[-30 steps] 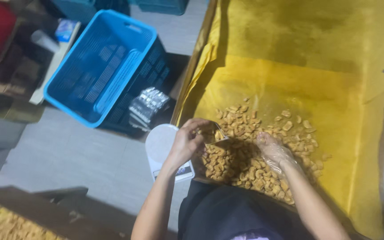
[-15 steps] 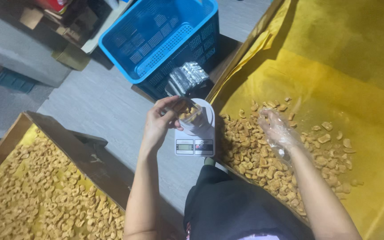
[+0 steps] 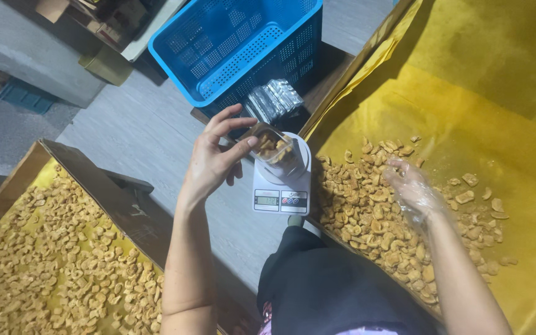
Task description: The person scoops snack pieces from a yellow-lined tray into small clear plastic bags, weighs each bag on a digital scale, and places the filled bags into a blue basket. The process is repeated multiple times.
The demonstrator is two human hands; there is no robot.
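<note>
Two hands work: the left hand (image 3: 213, 162) pinches a small clear plastic bag of golden snack pieces (image 3: 275, 149) over the white kitchen scale (image 3: 280, 186). The gloved right hand (image 3: 412, 186), fingers loosely curled, rests on the loose snack pile (image 3: 367, 211) on yellow sheeting. This looks like weighing; topping up would need a gentle pinch.

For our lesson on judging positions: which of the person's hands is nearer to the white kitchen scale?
Left. The left hand holds a clear bag of snack pieces right over the white kitchen scale. The right hand rests apart on the snack pile.

Scale display (image 3: 267, 200) digits too small to read; blue crate (image 3: 243, 43) cut off at twelve o'clock; right hand (image 3: 412, 186) blurred, its film glove hard to make out.
</note>
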